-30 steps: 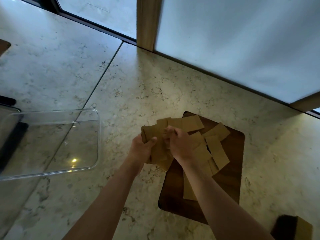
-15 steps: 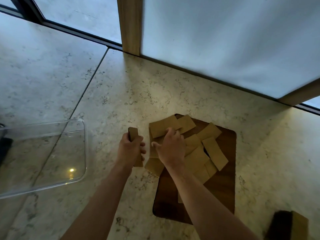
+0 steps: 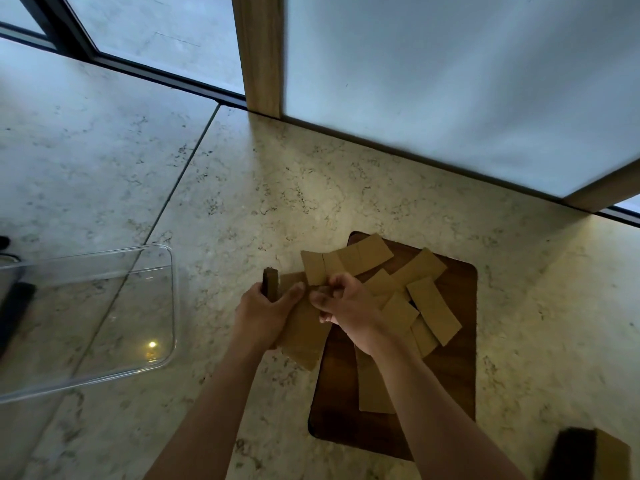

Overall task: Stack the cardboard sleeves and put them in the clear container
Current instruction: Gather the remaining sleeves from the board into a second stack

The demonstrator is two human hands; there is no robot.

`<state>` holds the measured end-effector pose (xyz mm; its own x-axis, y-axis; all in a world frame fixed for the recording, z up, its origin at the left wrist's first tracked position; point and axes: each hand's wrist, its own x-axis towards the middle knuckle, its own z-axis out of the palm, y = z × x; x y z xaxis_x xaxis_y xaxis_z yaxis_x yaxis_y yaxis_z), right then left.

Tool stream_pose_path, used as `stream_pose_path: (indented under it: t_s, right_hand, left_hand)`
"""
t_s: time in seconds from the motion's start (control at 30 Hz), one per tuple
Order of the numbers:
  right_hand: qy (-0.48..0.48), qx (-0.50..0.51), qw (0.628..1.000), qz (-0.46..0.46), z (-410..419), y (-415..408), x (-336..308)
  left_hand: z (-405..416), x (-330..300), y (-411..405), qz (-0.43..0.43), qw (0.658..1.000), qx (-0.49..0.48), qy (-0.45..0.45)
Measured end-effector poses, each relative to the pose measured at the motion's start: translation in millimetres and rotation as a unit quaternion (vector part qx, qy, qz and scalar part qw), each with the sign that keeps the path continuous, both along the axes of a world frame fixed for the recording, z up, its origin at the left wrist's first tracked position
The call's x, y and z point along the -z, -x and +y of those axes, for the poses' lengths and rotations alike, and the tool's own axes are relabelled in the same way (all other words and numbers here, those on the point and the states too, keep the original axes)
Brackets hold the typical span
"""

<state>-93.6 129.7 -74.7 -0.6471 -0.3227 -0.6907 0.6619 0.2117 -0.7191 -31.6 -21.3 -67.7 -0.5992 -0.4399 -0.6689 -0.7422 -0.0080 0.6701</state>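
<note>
Several flat brown cardboard sleeves lie scattered on a dark wooden board. My left hand grips a small stack of sleeves held on edge, just left of the board. My right hand pinches one sleeve that hangs over the board's left edge, right beside the stack. The clear container stands on the stone counter to the left with no sleeves in it.
A frosted window panel with a wooden post rises behind the board. A dark block with a cardboard piece sits at the bottom right corner. A dark object shows through the container at the far left.
My hands parted half a second ago, the left holding the stack upright. Now the right hand has drawn a sleeve leftward to meet the stack.
</note>
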Motion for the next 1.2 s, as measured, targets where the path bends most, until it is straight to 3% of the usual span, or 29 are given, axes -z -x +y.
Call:
stream_pose_path:
  t_s: [0.07, 0.1, 0.2, 0.27, 0.33, 0.4, 0.6, 0.67, 0.73, 0.8, 0.9, 1.0, 1.07, 1.13, 1.2]
  right_hand:
    - [0.0, -0.06, 0.998, 0.018, 0, -6, 0]
    - [0.009, -0.063, 0.998, 0.018, -2, -9, -1]
    - [-0.04, 0.04, 0.998, 0.005, -8, -8, -9]
    - [-0.187, 0.069, 0.978, 0.065, -12, -4, -7]
    - [-0.347, -0.002, 0.919, 0.186, -19, -1, 2]
    - [-0.453, -0.059, 0.854, 0.248, -29, 1, 9]
    - [-0.528, -0.106, 0.794, 0.281, -45, -9, 20]
    - [-0.495, -0.08, 0.811, 0.301, -40, -9, 21]
    - [-0.344, -0.004, 0.885, 0.312, -30, -3, 16]
    - [-0.166, 0.04, 0.955, 0.244, -14, 7, 3]
    - [-0.078, -0.084, 0.968, 0.221, 2, 16, -21]
    - [-0.069, -0.122, 0.958, 0.25, -3, 20, -25]
    - [-0.183, -0.024, 0.934, 0.305, -3, 29, -11]
    - [-0.336, 0.092, 0.883, 0.315, 5, 45, 1]
    - [-0.478, 0.038, 0.833, 0.277, 17, 55, 11]
  left_hand:
    - [-3, -6, -6, 0.029, 0.98, -0.079, -0.18]
    - [-5, -8, -10, 0.045, 0.968, -0.1, -0.224]
    - [-13, -4, -15, 0.04, 0.964, -0.143, -0.219]
    - [-18, -1, -16, 0.025, 0.957, -0.16, -0.24]
    - [-20, -2, -16, 0.037, 0.954, -0.158, -0.253]
    - [-17, -5, -15, 0.05, 0.957, -0.148, -0.245]
    - [-20, 0, -16, 0.069, 0.948, -0.183, -0.251]
    - [-23, 1, -16, 0.084, 0.943, -0.199, -0.254]
    - [-26, -1, -13, 0.1, 0.951, -0.183, -0.23]
    - [-25, -4, -8, 0.11, 0.966, -0.144, -0.186]
    - [-24, -12, 2, 0.097, 0.984, -0.02, -0.146]
    - [-24, -15, 10, 0.058, 0.961, 0.065, -0.262]
    - [-22, -13, 17, 0.052, 0.959, 0.066, -0.272]
    - [-22, -10, 24, 0.055, 0.964, 0.014, -0.261]
    - [-22, -7, 27, 0.071, 0.947, -0.042, -0.311]
